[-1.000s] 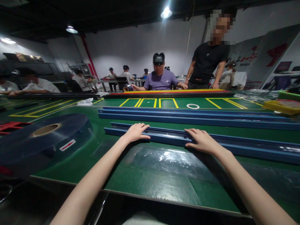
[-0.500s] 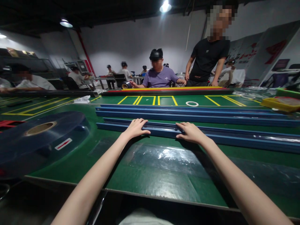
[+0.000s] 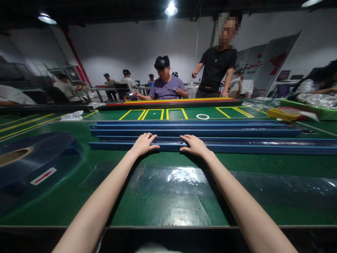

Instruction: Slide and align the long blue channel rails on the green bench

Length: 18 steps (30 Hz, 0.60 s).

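A long blue channel rail [image 3: 168,146] lies across the green table in front of me. My left hand [image 3: 143,143] straddles it near its left end, thumb along the near edge and fingers over the far edge. About a hand's width to the right, my right hand [image 3: 194,144] grips the same rail in the same way. A glossy clear strip shows inside the channel between and beyond my hands. Just behind lie more blue rails [image 3: 195,132], close to parallel with the near one. Flat clear film [image 3: 173,179] lies on the table between my forearms.
A large roll of clear film [image 3: 60,154] stands at left. Beyond the rails are a white ring [image 3: 202,116], yellow tape markings, and red, yellow and black strips [image 3: 168,102]. At right are a yellow tray [image 3: 283,114] and a green tray [image 3: 326,113]. Several people are across the table.
The near rail has turned slightly under my hands, its right part now closer to the rails behind. My view has shifted right and levelled. The standing person has raised a hand.
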Available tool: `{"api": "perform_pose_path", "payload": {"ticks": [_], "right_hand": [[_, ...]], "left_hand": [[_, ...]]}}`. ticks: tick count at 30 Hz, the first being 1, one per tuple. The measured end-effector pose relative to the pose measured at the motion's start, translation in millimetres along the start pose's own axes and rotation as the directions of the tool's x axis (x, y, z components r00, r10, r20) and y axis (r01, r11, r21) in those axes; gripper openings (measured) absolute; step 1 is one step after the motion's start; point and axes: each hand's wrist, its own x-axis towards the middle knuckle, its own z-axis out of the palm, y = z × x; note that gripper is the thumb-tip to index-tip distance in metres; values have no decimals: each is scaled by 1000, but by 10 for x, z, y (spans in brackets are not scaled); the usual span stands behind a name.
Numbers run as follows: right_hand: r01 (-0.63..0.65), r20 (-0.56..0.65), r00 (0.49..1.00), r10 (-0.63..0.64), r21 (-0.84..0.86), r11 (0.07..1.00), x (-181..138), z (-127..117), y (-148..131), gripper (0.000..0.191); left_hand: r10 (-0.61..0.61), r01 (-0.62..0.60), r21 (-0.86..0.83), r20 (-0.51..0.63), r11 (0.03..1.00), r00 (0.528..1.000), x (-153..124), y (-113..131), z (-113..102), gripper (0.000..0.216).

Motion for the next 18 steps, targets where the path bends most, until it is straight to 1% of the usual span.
{"api": "perform_pose_path", "payload": {"ticks": [5, 10, 14, 18], "right_hand": [[42, -17, 999, -43, -68, 997, 24, 73, 49, 68], [16, -37, 999, -20, -118, 993, -13, 65, 261, 71], [-5, -54, 999, -3, -148, 989, -53, 52, 399, 75], [-12, -67, 998, 2, -145, 989, -19, 59, 427, 80]], "left_hand": [[-38, 38, 9, -7, 999, 999, -54, -210, 41, 55], [-56, 56, 19, -8, 998, 998, -141, -401, 38, 54], [-92, 93, 33, -39, 995, 995, -152, -459, 53, 54], [-94, 98, 58, -70, 994, 993, -112, -480, 95, 59]]}}
